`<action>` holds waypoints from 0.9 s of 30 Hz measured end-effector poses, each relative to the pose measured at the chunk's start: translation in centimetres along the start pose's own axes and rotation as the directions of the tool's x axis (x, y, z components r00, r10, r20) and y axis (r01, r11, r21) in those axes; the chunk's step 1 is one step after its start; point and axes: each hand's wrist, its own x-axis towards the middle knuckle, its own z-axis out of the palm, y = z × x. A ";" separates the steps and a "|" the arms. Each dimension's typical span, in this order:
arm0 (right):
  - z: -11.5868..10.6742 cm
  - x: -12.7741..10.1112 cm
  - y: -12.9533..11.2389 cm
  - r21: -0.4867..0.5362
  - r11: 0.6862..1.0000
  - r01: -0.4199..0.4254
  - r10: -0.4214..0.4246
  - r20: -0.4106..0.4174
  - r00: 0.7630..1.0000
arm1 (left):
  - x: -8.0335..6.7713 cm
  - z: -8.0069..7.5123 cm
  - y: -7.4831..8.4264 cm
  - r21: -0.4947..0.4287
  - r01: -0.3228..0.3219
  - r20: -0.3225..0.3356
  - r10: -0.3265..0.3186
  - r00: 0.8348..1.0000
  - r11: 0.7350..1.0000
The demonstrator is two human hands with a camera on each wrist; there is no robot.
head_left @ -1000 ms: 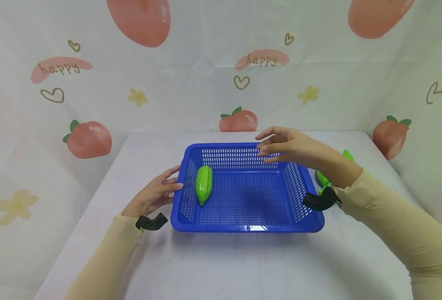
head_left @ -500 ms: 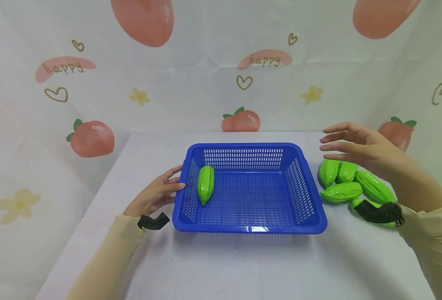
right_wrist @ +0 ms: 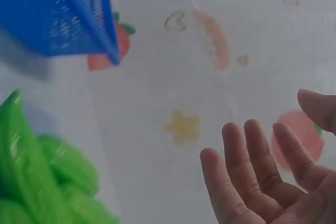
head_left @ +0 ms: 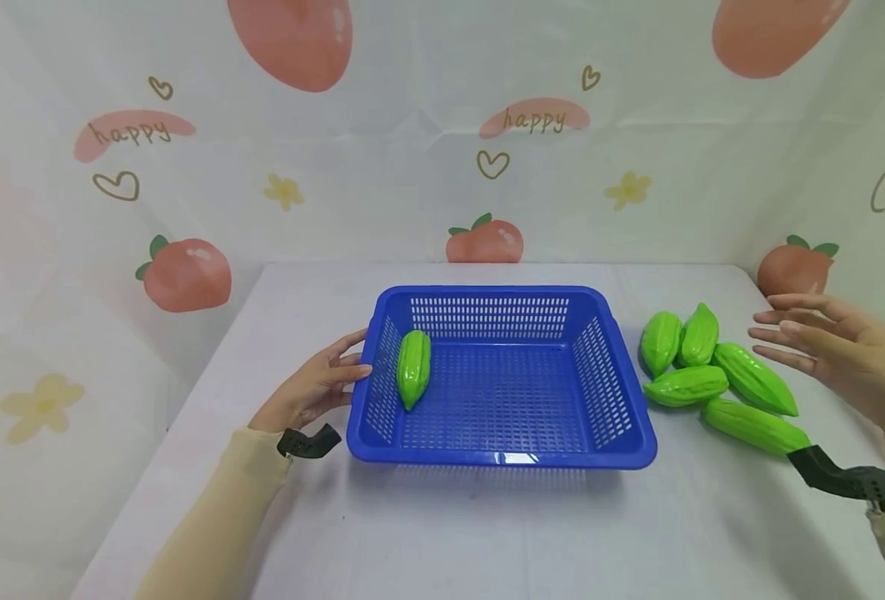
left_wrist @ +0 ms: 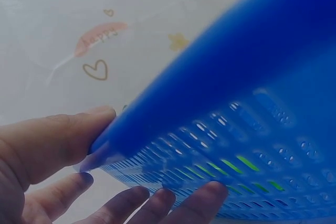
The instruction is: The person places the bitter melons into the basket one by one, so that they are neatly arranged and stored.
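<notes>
Now, far left, the left hand [head_left: 309, 390] holds the blue basket's [head_left: 501, 457] left rim, thumb on top, fingers against the wall. One green toy gourd [head_left: 412, 367] lies inside. Five more gourds [head_left: 716, 375] sit on the desk [head_left: 487, 533]; the right hand [head_left: 832, 346] hovers beside them, grip loose, fingers spread, empty.

Person's arms, head view: 2 bare hands, left hand [head_left: 309, 392] and right hand [head_left: 840, 350], each emerging from a long, close-fitting beige sleeve [head_left: 210, 517] reaching the wrist. A black strap [head_left: 306, 442] with a loose curling end encircles each wrist; the right strap's tail shows small punched holes.
</notes>
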 end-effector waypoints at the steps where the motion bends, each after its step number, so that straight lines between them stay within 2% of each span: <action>1: -0.4 -0.6 0.4 -0.007 1.000 -0.001 0.001 -0.027 1.000 | 0.0 0.0 0.0 -0.002 0.002 -0.001 -0.002 1.000 1.000; 5: -1.4 -2.7 1.9 -0.119 0.992 -0.040 0.022 -0.145 0.989 | 0.0 -0.1 0.0 -0.006 0.004 0.003 -0.004 1.000 1.000; 9: -2.1 -4.5 3.6 -0.224 0.973 -0.054 0.015 -0.175 0.984 | 0.0 -0.2 -0.1 -0.005 -0.001 0.015 0.001 1.000 1.000; 11: -2.3 -5.3 4.2 -0.289 0.955 -0.064 0.010 -0.183 0.983 | 0.1 -0.2 -0.1 -0.002 -0.002 0.020 0.002 1.000 1.000; 13: -2.5 -6.1 4.8 -0.371 0.924 -0.088 0.009 -0.209 0.978 | 0.1 -0.1 -0.1 -0.002 -0.003 0.022 0.003 1.000 1.000; 14: -2.6 -6.4 5.1 -0.416 0.903 -0.110 0.013 -0.229 0.973 | 0.1 -0.1 -0.1 -0.001 -0.002 0.020 0.002 1.000 1.000; 15: -2.7 -6.8 5.3 -0.486 0.863 -0.137 0.014 -0.248 0.969 | 0.2 -0.1 -0.1 0.001 -0.002 0.020 0.002 1.000 1.000; 17: -2.8 -7.4 5.6 -0.607 0.766 -0.211 0.021 -0.304 0.952 | 0.2 -0.1 -0.2 0.001 -0.001 0.018 0.001 1.000 1.000; 20: -3.1 -8.1 6.1 -0.719 0.623 -0.310 0.031 -0.373 0.927 | 0.2 -0.1 -0.3 0.001 0.001 0.015 -0.001 1.000 1.000; 21: -3.2 -8.3 6.2 -0.740 0.588 -0.326 0.033 -0.381 0.924 | 0.2 -0.1 -0.3 0.002 0.001 0.014 -0.001 1.000 1.000; 27: -3.7 -8.9 6.5 -0.761 0.500 -0.412 0.088 -0.429 0.899 | 0.2 -0.2 -0.2 0.006 -0.005 0.014 0.005 1.000 1.000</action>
